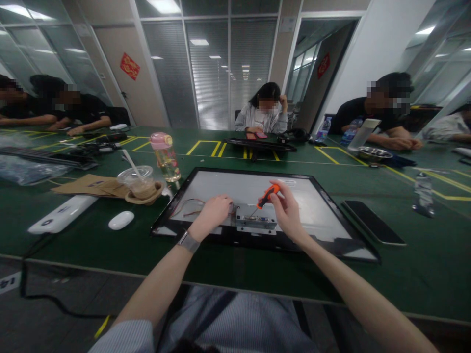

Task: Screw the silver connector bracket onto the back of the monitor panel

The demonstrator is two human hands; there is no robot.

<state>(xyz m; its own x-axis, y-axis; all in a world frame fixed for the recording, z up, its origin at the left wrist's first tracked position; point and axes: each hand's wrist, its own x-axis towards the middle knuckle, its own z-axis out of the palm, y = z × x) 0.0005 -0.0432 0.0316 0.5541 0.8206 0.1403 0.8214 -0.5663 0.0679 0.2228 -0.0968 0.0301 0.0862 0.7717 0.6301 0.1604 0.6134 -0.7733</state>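
Observation:
An orange and black screwdriver (pixel 269 196) is gripped in the fingers of my right hand (pixel 287 208). Its thin shaft slants down to the left, with the tip at the metal box (pixel 256 219), near a row of connector ports. My left hand (pixel 217 212) is at the box's left end, fingers curled; what they grip, if anything, is hidden. The box lies at the near side of a flat display panel (pixel 215 181), which has a black frame and a pale back. Thin wires (pixel 187 208) run over the panel to the left of my left hand.
Left of the panel are a pink-lidded bottle (pixel 166 157), a plastic cup (pixel 137 180), a brown paper bag (pixel 90 186), a white mouse (pixel 121 220) and a long white device (pixel 61 214) with a black cable. A phone (pixel 373 222) lies right. Several people sit around the green table (pixel 235 274).

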